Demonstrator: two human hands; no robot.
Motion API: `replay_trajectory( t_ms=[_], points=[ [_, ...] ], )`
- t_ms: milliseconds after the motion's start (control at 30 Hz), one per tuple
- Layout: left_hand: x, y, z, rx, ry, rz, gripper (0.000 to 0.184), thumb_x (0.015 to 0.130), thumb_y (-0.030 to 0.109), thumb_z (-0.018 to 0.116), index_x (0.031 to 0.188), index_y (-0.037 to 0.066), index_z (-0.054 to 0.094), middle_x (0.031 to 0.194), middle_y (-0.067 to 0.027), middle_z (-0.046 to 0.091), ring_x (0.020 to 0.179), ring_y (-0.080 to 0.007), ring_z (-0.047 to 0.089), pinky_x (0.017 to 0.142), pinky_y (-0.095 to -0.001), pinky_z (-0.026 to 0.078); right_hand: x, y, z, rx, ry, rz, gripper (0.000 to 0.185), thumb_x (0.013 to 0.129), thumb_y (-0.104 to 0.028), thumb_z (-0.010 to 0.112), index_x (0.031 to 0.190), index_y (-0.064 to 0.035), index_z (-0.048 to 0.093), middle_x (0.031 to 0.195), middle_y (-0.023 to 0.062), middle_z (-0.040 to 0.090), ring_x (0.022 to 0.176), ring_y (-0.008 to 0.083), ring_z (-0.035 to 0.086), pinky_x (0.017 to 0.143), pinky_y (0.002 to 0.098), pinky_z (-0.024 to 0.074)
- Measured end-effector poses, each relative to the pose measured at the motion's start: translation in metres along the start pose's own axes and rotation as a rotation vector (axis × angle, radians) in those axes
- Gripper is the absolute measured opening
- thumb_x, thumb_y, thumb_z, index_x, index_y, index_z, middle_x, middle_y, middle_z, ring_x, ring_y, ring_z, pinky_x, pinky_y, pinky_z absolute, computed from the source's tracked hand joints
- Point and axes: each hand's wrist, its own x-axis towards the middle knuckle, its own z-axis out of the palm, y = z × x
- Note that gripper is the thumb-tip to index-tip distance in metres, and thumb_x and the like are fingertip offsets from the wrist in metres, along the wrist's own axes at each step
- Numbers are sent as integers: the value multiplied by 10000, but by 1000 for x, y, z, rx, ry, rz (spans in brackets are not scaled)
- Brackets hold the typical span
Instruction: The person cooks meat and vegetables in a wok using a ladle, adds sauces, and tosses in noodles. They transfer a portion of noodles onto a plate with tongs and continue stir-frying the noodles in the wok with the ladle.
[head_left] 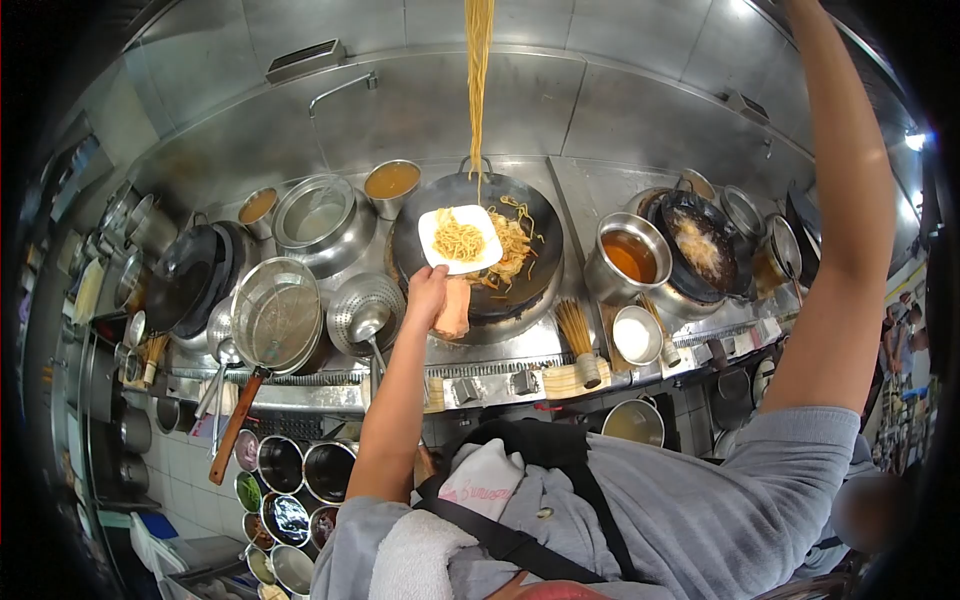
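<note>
My left hand grips the near edge of a white plate with a small heap of noodles on it. The plate is over a large wok, where more noodles with mixed bits lie to its right. A brownish folded cloth is just beside my left hand, at the wok's near rim; whether the hand touches it I cannot tell. Long noodle strands hang from the top edge down to the plate and wok. My right arm is raised, with its hand beyond the frame.
To the right are a pot of reddish-brown liquid, a wok of bubbling oil, and a bowl of white contents. Strainers, a perforated ladle and a steel pot stand left. A bamboo brush sits in front.
</note>
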Motion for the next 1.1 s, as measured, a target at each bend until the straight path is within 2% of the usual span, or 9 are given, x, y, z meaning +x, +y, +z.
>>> replay_trajectory(
  t_ms=[67,133,200,300,333,433,633,867,1100],
  points=[
    [-13,24,2,-75,-39,-52,317,907,245,584,941,-69,610,686,-69,573,595,-132,521,552,-321,414,11,8,16,100,-389,312,241,821,-234,621,915,-34,718,816,117,703,742,233,663,704,369,531],
    [-16,26,0,-55,-46,-48,314,908,240,581,966,-67,610,722,-79,596,626,-131,542,574,-313,431,-31,6,33,239,-407,241,286,818,-297,628,918,-43,712,821,154,694,742,284,674,715,389,537],
    [-24,32,0,-33,-55,-45,313,909,236,578,991,-65,610,758,-89,618,657,-130,563,596,-304,448,-87,23,95,265,-340,-54,411,850,-375,668,1142,-86,677,876,186,699,789,331,684,751,411,543],
    [-42,49,-2,-248,-76,-79,321,911,230,572,1028,-67,607,859,-106,655,741,-140,601,666,-295,480,-174,-26,145,255,-671,-130,388,858,-359,661,1136,-89,675,959,160,704,865,312,689,804,417,546],
    [-45,49,-5,-185,-82,-88,327,911,225,569,1047,-71,604,903,-112,661,775,-144,609,696,-290,484,-188,-54,140,289,-968,-13,323,838,-319,666,1097,-127,694,933,162,694,894,344,671,840,440,538],
    [-59,44,-11,-106,-72,-124,335,912,221,565,1069,-73,602,947,-118,667,809,-150,616,727,-288,487,-250,-81,174,579,-1154,4,375,814,-341,681,1051,-50,690,941,209,680,926,377,648,827,458,510],
    [-48,28,-18,-106,-15,-145,342,915,229,565,1074,-71,604,944,-117,667,809,-160,617,735,-292,485,-233,-47,171,696,-1165,6,406,812,-340,686,1025,5,688,925,223,680,914,367,651,804,428,505],
    [-28,66,-30,-41,19,-178,336,911,233,571,1051,-69,615,922,-114,667,793,-164,615,719,-295,487,-242,-21,180,810,-969,328,465,814,-392,692,1023,23,689,797,203,674,753,321,648,722,400,489],
    [8,76,-53,-127,7,-167,355,894,277,551,975,-58,638,862,-100,659,738,-162,605,673,-295,479,-285,-5,245,930,-801,466,542,816,-433,690,1114,19,675,933,224,693,856,313,666,811,395,501]
  ],
)
